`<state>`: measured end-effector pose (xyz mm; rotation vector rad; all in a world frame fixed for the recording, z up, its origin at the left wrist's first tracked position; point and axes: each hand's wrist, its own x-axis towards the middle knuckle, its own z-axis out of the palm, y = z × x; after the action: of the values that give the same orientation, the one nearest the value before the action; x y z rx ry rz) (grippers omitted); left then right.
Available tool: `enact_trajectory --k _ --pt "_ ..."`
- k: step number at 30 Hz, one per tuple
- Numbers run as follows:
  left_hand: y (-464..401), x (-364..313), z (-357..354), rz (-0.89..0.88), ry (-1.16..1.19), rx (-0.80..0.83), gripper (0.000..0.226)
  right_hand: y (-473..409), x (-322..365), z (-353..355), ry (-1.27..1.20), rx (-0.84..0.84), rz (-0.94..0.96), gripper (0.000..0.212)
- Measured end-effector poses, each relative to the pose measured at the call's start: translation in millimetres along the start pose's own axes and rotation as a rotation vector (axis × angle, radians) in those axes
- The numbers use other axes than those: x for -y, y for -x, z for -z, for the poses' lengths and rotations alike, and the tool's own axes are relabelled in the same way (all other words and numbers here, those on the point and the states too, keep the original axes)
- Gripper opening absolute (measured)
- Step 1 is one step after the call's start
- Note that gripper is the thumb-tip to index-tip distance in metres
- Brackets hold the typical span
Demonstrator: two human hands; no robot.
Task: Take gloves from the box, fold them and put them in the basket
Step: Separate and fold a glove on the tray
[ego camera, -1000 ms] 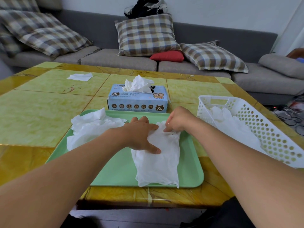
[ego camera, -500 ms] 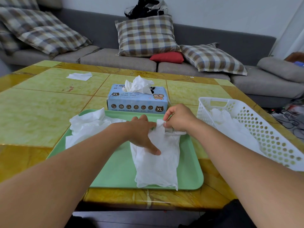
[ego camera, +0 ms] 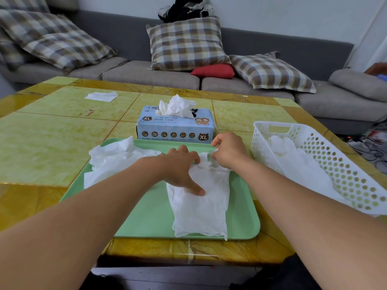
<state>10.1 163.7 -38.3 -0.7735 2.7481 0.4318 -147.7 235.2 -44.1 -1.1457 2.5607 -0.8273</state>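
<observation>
Lying lengthwise toward box (ego camera: 175,127) | glove (ego camera: 200,204) | tray (ego camera: 146,216)

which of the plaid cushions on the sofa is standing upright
The middle cushion, propped against the sofa back under dark clothes. The left cushion and right cushion lean or lie flat.

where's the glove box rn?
In the head view the glove box stands at table centre, just behind the green tray's far edge, left of the white basket, beyond both hands.
</observation>
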Motion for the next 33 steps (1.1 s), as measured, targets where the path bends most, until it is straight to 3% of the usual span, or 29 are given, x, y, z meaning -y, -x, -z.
enact_trajectory --k 6,8,11,17,23,28,33 --pt "-2.4 1.6 -1.2 -0.003 -0.03 0.007 0.107 0.5 8.5 7.1 0.042 0.069 0.063 0.023" --pt "-3.5 2.3 -1.2 -0.007 -0.026 0.004 0.107 -0.7 10.0 7.8 0.087 0.149 0.03 0.006" --pt "-3.4 2.4 -1.1 -0.005 -0.03 0.01 0.108 -1.1 11.6 6.9 0.086 0.219 0.006 0.023" --pt "0.5 0.9 1.1 0.019 -0.045 0.024 0.099 1.3 14.2 12.6 -0.065 0.131 0.087 0.03" --pt "1.9 0.4 -0.4 0.033 -0.112 0.038 0.093 12.2 14.9 15.2 0.094 0.338 0.196 0.03" --pt "6.1 -1.1 -3.2 0.036 -0.119 0.012 0.089 3.3 10.0 12.2 0.033 0.242 0.221 0.003" --pt "10.6 -5.5 -5.9 0.04 -0.124 -0.014 0.101 0.2 8.0 2.0 -0.028 0.147 0.225 0.013"
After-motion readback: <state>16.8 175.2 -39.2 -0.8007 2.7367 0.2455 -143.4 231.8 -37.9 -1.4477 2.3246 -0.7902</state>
